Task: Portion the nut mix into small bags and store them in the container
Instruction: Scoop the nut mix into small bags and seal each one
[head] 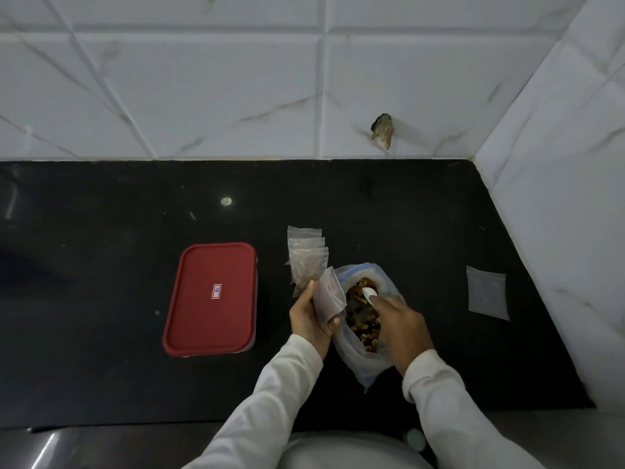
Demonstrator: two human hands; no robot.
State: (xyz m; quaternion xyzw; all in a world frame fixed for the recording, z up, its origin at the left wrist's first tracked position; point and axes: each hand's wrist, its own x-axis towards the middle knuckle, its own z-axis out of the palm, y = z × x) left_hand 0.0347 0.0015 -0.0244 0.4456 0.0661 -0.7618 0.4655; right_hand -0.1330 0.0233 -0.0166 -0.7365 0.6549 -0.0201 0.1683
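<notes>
A large clear bag of nut mix [363, 319] lies open on the black counter [101, 265]. My right hand [400, 324] is over its mouth and grips a small white scoop [369, 292] dipped among the nuts. My left hand [313, 316] holds a small empty zip bag [329, 294] upright just left of the big bag. Behind it, filled small bags [306, 257] lie overlapping in a row. The container with a red lid [211, 297] sits shut further left.
One empty small zip bag [487, 292] lies flat on the counter at the right, near the tiled side wall [558, 231]. White marble tiles back the counter. The counter's front edge runs along the bottom, by my sleeves.
</notes>
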